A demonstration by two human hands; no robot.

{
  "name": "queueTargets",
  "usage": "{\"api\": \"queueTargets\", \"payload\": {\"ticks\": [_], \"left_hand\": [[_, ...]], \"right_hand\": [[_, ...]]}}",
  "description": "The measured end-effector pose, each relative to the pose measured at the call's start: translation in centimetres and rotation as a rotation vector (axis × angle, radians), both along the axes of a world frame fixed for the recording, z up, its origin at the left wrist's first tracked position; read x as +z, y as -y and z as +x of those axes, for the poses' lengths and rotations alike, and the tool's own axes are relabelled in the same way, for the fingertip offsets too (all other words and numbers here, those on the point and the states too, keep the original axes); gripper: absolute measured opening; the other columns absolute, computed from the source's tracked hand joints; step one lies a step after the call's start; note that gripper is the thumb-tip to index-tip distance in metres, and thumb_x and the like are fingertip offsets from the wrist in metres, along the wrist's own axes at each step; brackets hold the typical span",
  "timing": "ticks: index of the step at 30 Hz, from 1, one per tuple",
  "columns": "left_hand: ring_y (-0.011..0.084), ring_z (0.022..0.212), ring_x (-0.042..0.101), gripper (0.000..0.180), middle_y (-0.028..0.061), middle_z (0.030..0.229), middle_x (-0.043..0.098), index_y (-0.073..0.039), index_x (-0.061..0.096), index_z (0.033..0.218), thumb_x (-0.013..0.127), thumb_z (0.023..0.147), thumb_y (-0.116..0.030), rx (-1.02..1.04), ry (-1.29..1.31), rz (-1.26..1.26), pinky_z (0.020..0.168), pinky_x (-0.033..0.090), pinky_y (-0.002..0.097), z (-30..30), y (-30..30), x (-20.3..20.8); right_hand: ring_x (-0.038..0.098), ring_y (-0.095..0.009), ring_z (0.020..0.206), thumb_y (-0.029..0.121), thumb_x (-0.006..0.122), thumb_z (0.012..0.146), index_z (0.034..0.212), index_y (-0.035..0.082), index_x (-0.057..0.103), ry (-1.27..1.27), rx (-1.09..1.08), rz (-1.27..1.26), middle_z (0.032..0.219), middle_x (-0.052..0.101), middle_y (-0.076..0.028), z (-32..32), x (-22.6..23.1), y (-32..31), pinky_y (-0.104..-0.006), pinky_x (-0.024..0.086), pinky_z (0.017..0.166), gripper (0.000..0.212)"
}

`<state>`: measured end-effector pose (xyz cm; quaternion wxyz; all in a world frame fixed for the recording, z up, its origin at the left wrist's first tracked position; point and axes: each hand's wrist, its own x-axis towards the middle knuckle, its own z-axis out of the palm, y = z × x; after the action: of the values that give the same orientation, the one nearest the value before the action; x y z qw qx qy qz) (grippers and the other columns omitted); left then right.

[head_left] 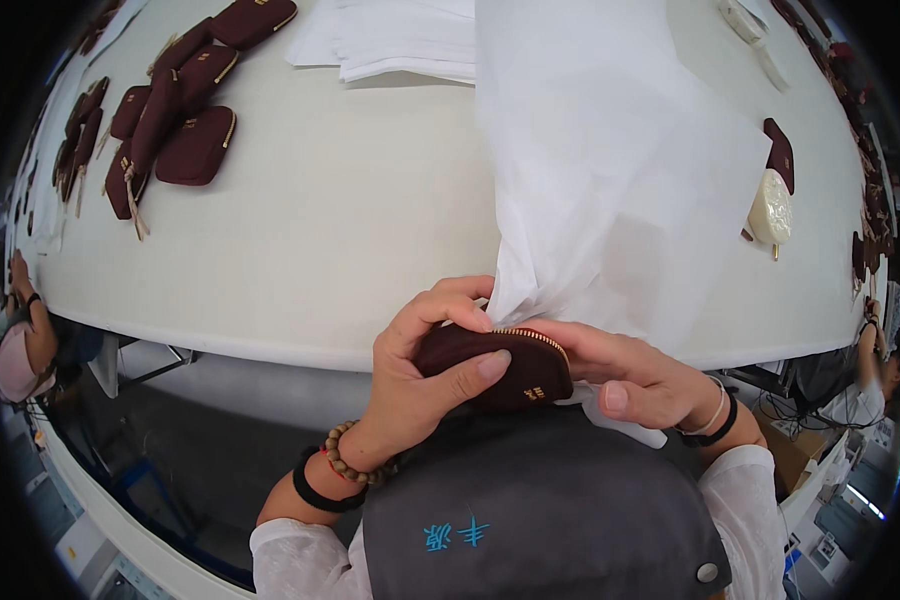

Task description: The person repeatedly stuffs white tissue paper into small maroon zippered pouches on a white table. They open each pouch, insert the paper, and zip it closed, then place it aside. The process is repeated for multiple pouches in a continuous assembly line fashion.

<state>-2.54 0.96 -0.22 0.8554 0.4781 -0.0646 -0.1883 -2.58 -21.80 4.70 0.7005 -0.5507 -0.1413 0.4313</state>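
Note:
A small dark-maroon zip pouch, with a gold-toothed zip along its upper edge and small gold marking, is held just off the table's front edge. My left hand grips it, the thumb across its front face and the fingers curled over the top by the zip. On the other side my right hand has its fingers along the zip's right end, partly hidden behind the pouch, its thumb off the front. A large sheet of thin white paper is bunched behind the zip; a white paper end shows under my right hand.
Several maroon pouches with tassels lie piled at the far left. White sheets are stacked at the back. On the right lie another maroon pouch and a cream padded piece. People sit at both sides.

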Motion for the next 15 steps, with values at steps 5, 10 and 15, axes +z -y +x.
{"api": "queueTargets", "payload": {"ticks": [5,10,15], "left_hand": [[0.0175,0.103,0.057,0.012,0.0137,0.116,0.06,-0.004,0.063,0.098,0.068,0.088,-0.007,-0.083,0.232,0.107,0.084,0.046,0.0299,-0.2,1.2,-0.5],[0.0182,0.097,0.058,0.013,0.012,0.106,0.062,-0.004,0.065,0.098,0.07,0.086,-0.006,-0.119,0.322,-0.031,0.082,0.046,0.0295,1.8,1.8,1.1],[0.0179,0.092,0.058,0.018,0.0083,0.093,0.062,-0.004,0.066,0.095,0.075,0.08,-0.001,0.165,0.142,-0.057,0.078,0.046,0.0273,0.5,3.5,0.8]], "right_hand": [[0.032,-0.029,0.139,0.057,0.032,0.098,0.147,-0.008,0.023,-0.239,-0.045,0.353,0.149,0.033,-0.023,-0.1,-3.1,1.0,-0.0397,0.025,0.114,0.082],[0.033,-0.028,0.138,0.061,0.034,0.095,0.145,-0.009,0.026,-0.276,0.052,0.374,0.147,0.035,-0.023,-0.1,-4.1,0.6,-0.0393,0.026,0.112,0.087],[0.035,-0.026,0.135,0.066,0.037,0.092,0.143,-0.01,0.029,-0.184,0.097,0.29,0.144,0.038,-0.021,-0.4,-4.0,1.3,-0.0383,0.028,0.111,0.092]]}}
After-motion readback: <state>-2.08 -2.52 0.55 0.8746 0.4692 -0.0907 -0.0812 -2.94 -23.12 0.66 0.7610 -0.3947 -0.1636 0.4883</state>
